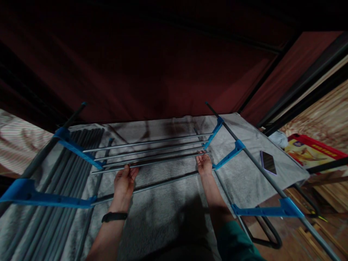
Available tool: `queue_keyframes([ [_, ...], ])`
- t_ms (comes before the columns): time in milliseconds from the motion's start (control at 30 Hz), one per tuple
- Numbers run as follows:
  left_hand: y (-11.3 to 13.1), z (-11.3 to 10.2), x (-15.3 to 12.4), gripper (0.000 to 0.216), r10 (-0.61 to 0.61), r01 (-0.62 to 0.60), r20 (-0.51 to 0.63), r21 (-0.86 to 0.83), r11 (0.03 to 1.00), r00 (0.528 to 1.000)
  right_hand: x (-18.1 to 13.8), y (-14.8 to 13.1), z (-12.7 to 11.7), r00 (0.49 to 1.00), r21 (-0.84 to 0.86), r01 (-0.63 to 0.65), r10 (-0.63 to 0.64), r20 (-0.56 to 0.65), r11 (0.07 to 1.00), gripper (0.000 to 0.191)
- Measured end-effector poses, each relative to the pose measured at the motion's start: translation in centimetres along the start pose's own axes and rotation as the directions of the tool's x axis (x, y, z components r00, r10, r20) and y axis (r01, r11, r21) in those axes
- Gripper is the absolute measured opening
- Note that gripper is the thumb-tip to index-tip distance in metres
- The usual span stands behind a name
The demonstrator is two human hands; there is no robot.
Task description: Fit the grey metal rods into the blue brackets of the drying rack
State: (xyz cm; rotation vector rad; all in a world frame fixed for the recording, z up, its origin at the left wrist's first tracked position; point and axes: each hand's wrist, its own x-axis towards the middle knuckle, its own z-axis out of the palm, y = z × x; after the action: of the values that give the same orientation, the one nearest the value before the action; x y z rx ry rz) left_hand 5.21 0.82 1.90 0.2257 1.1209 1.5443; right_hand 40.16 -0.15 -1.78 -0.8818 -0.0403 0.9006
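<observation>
A partly assembled rack of grey metal tubes and blue plastic brackets lies in front of me. My left hand (125,180) has its thumb and fingers closed around a metal tube (163,161) near its left part. Near the right end of that same tube, my right hand (204,164) is closed on it, close to a right-hand blue bracket (228,155). The tube's left end lies by a left-hand blue bracket (78,150), and I cannot tell whether it is seated. Behind it, several similar tubes span the two sides. A lower crossbar (165,180) runs below both hands.
Several loose grey tubes (63,177) lie side by side at the left on the grey cloth (163,224). A phone (268,162) rests at the right. Beyond it are a red and yellow box (312,152) and a black-framed chair or stool (268,232). A dark red panel (163,79) stands behind.
</observation>
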Motion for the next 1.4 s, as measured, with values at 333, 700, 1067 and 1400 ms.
queue_keyframes([
  [333,0.1,-0.1,0.1,0.027,-0.015,0.015,-0.02,0.013,1.0,1.0,0.3,0.2,-0.1,0.998,-0.077,0.018,-0.022,-0.056,0.997,0.011],
  [700,-0.5,-0.6,1.1,0.031,0.004,-0.004,0.0,0.062,0.998,1.0,0.3,0.0,-0.2,0.997,-0.061,-0.065,0.067,0.026,0.996,0.006],
  [1067,-1.1,-0.2,1.4,0.027,-0.015,0.02,-0.058,0.088,0.996,0.998,0.4,0.3,-0.2,0.994,-0.132,-0.078,0.088,0.071,0.988,0.006],
  [1400,-1.1,-0.7,0.8,0.032,0.035,-0.035,-0.005,0.004,0.999,0.999,1.2,1.2,-0.8,0.991,-0.17,-0.129,0.131,-0.001,0.977,0.013],
])
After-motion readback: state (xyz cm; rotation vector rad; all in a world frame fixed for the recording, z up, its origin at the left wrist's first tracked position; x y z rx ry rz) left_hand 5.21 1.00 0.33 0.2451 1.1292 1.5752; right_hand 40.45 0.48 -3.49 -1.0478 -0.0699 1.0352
